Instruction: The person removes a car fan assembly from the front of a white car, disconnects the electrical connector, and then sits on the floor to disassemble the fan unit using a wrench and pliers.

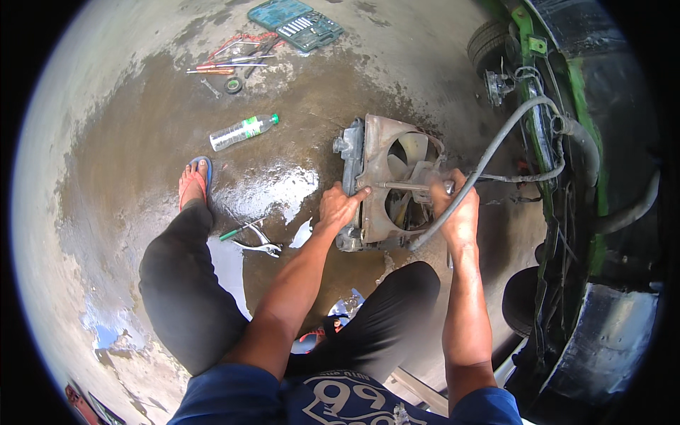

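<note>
A car radiator (pixel 352 166) with a rusty fan shroud (pixel 375 159) stands on the wet floor in front of me. Behind the shroud's round opening show pale fan blades (pixel 413 147). My left hand (pixel 340 209) is closed over the radiator's near-left edge, its thumb resting on the shroud near a bolt point. In my right hand (pixel 457 212) is a socket wrench, partly hidden by the fingers. Its long extension bar (pixel 404 185) runs leftward across the shroud and meets it close to my left thumb. A grey hose (pixel 496 145) passes over my right hand.
A vehicle's green-edged front (pixel 602 177) fills the right side. Pliers (pixel 265 248) and a green-handled screwdriver (pixel 237 231) lie left of the radiator. Farther off are a plastic bottle (pixel 244 132), black tape (pixel 234 85), loose hand tools (pixel 227 67) and an open socket case (pixel 301 25).
</note>
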Demonstrator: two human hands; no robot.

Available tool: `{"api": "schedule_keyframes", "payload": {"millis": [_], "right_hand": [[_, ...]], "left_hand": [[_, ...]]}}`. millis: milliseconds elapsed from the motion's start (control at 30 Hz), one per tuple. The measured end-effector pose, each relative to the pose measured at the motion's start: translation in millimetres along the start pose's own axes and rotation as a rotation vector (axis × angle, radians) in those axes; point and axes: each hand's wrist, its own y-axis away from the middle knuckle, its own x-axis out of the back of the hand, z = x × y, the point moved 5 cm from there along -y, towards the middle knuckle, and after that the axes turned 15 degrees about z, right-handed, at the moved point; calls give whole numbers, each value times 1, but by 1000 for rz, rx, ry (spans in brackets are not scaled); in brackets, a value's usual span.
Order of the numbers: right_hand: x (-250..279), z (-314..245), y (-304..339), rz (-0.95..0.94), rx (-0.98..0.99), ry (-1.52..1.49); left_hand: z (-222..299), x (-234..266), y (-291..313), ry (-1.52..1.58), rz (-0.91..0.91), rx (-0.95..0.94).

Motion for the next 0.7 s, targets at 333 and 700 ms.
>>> {"api": "schedule_keyframes", "payload": {"millis": [333,700], "right_hand": [[-49,26,-11,-22,20,-170],[-78,27,-48,-468,-567,-276]], "left_hand": [[-7,2,3,44,-17,7],[-19,1,3,26,-67,16]]}}
